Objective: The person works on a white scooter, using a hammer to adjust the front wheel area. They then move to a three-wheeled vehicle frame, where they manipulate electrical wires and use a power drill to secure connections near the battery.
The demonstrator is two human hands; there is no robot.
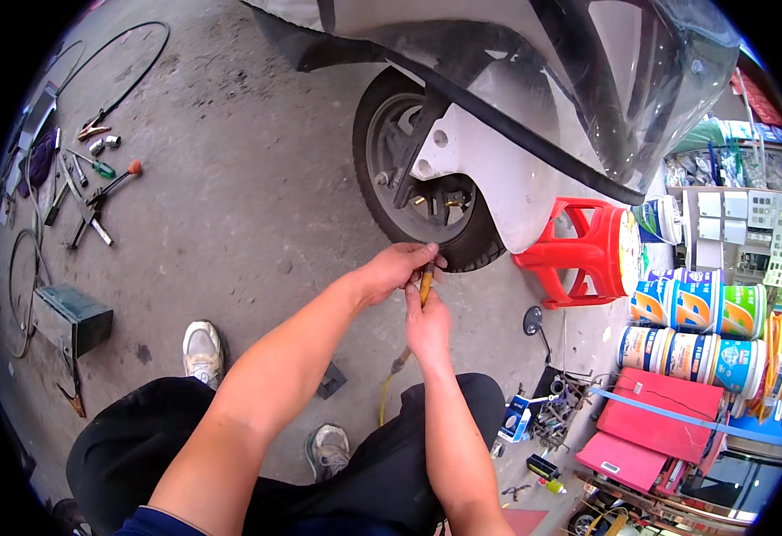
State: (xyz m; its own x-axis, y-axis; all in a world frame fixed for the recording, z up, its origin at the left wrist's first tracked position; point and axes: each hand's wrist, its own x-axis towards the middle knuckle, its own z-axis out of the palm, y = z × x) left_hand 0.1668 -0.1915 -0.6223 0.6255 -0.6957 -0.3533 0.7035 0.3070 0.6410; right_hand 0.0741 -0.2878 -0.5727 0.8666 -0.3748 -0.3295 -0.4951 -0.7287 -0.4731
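Observation:
Both my hands meet at the lower edge of a black tyre (487,251) on a small vehicle's wheel. My right hand (428,326) is closed round a yellow hose (426,284) just below its end. From beneath this hand the hose runs down toward the floor between my legs. My left hand (397,272) pinches the dark tip of the hose against the tyre's side. Its fingertips partly hide the tip, so the contact with the wheel cannot be made out. Above them is the grey wheel rim (386,192), partly covered by a white fender (489,170).
The vehicle's body (534,98) overhangs the wheel. A red plastic stool (579,255) stands right of it. Paint-style buckets (690,302) and red boxes (664,406) are stacked farther right. Tools (96,201), a green metal box (74,317) and cables lie at left.

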